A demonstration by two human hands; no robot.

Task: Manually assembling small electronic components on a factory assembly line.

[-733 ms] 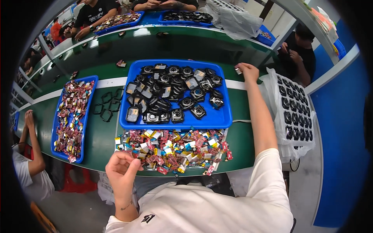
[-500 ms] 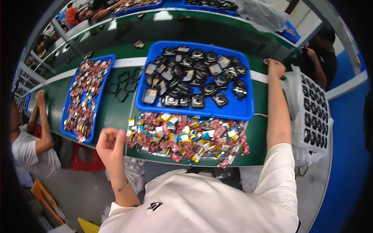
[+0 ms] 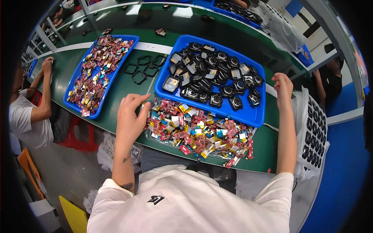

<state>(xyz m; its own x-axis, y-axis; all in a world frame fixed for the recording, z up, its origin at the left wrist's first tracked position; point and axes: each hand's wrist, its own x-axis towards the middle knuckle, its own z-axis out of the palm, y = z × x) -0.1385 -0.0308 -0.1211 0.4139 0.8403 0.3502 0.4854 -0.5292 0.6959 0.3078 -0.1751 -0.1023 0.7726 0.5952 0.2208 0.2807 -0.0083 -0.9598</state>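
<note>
My left hand (image 3: 132,116) hovers by the left end of a heap of small electronic parts (image 3: 202,132), red boards with white, yellow and blue pieces. Its thumb and forefinger are apart with nothing visible between them. Just off the right rim of a blue tray (image 3: 259,116) is my right hand (image 3: 283,87), its fingers loosely bent and slightly apart. I see no thing in it. Many black watch cases (image 3: 215,99) lie jumbled in that tray, some showing round backs, others pale rectangular pieces.
Left of the heap stands a second blue tray (image 3: 132,40) of similar red parts. Black frames (image 3: 139,77) lie between the trays. A white stacked tray (image 3: 314,132) of black pieces stands at right. Co-workers sit at left (image 3: 29,116) and far right (image 3: 330,85).
My right hand has drawn back from the far side, where a small dark thing was at its fingertips. My left hand has moved toward the heap and spread its fingers. The view has shifted.
</note>
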